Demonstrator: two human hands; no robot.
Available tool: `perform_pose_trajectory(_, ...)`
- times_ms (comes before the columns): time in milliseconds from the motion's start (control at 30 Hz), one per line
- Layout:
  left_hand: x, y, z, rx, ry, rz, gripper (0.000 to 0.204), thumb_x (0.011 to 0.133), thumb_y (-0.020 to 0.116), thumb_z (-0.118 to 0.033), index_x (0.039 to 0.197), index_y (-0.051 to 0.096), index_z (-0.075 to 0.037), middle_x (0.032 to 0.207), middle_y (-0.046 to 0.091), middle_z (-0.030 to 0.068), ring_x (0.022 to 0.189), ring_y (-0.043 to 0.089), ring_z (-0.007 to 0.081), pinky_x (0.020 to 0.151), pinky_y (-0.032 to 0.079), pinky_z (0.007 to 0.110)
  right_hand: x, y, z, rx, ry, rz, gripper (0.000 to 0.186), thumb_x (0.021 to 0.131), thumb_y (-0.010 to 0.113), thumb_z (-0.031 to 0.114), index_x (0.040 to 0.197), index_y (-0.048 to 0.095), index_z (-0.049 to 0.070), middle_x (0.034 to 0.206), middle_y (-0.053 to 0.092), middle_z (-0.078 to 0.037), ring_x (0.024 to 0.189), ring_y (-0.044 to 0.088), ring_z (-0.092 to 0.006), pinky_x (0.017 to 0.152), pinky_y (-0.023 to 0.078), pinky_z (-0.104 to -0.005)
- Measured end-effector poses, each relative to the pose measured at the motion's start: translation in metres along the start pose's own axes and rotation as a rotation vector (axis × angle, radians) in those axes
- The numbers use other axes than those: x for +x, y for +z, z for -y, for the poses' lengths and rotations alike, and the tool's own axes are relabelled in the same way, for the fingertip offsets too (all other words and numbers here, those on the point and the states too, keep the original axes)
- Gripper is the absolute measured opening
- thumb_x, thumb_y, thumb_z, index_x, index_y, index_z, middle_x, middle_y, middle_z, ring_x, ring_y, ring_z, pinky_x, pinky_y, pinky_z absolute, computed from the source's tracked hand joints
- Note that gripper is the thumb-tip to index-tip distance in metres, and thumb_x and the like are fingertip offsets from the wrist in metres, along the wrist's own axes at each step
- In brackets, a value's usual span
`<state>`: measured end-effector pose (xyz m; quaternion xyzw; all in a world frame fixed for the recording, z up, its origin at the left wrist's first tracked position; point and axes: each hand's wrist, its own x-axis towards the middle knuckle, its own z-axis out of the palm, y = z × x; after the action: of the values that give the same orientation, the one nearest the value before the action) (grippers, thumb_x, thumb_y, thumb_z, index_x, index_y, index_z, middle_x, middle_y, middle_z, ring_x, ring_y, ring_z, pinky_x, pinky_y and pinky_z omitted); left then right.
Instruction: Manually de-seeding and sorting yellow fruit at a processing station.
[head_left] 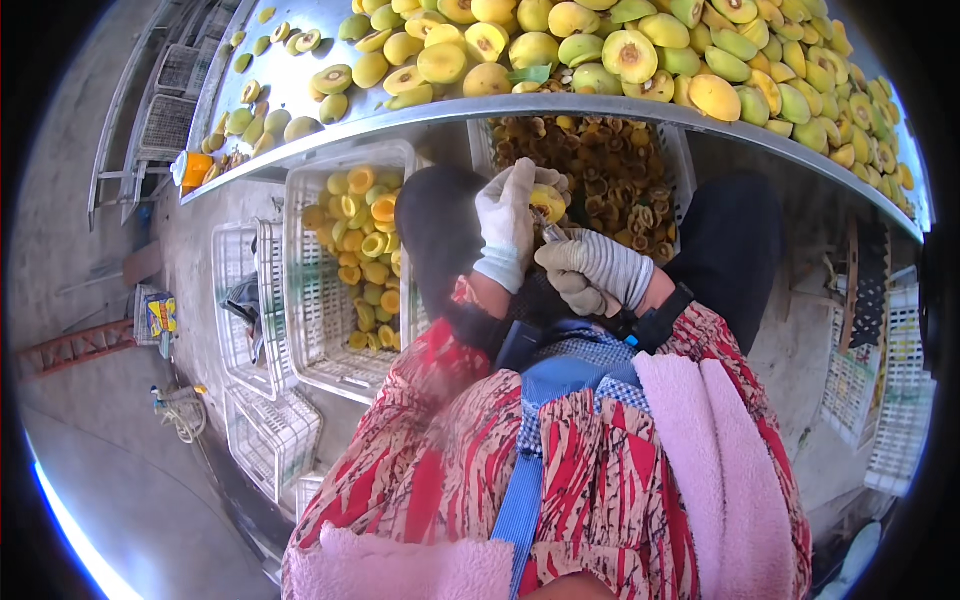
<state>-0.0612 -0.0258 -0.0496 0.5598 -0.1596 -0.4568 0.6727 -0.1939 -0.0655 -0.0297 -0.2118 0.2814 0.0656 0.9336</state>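
My left hand (507,222), in a white glove, is closed around a yellow peach half (547,204), its cut side partly showing. Just right of it, my right hand (595,268), in a striped grey-white glove, has its fingers curled round a small metal tool (552,233). The tool's tip is close to the fruit; whether they touch I cannot tell, and the glove hides its handle. Both hands are over my lap, below the table's near edge. Beyond them, between my knees, a crate (683,165) holds brown pits and scraps.
A metal table (290,92) across the front carries many halved and whole peaches (630,57). Left of my knee, a white crate (300,290) contains scooped-out halves (370,255). Other crates (270,440) stand further left, and more crates (893,400) lean at right. An orange-white container (190,169) sits at the table's left corner.
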Motion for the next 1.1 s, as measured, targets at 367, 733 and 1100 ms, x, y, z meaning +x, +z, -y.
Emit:
perform_pose_trajectory(367,-0.003,0.002,-0.013,-0.242,-0.228,0.435,0.041,0.092,0.047,-0.043,0.093,0.059,-0.003,0.095,0.064,0.0146,0.081,0.063,0.0266,0.067,0.053,0.037,-0.02,-0.007,-0.002,0.067,0.015,0.233,0.018,0.091,0.054,0.024,0.079,0.043,0.016,0.048,0.034,0.006,0.029,0.028,-0.0051,0.028,0.021,-0.0208)
perform_pose_trajectory(733,0.014,0.064,-0.024,-0.366,-0.099,0.38,0.055,0.092,0.045,-0.052,0.106,0.052,0.0,0.092,0.06,0.0129,0.08,0.062,0.0236,0.066,0.055,0.037,-0.042,-0.029,0.001,0.162,-0.362,0.691,0.031,0.084,0.063,0.027,0.077,0.041,0.007,0.046,0.036,0.001,0.029,0.031,-0.0096,0.029,0.025,-0.0227)
perform_pose_trajectory(1100,0.019,-0.017,-0.088,0.092,0.309,-0.155,0.02,0.084,0.065,-0.016,0.094,0.061,0.001,0.088,0.065,0.0069,0.071,0.061,0.0136,0.062,0.049,0.024,-0.018,-0.047,0.01,-0.963,-0.635,-0.612,0.022,0.079,0.064,0.015,0.092,0.052,0.003,0.065,0.051,-0.009,0.061,0.051,-0.0181,0.062,0.044,-0.0319)
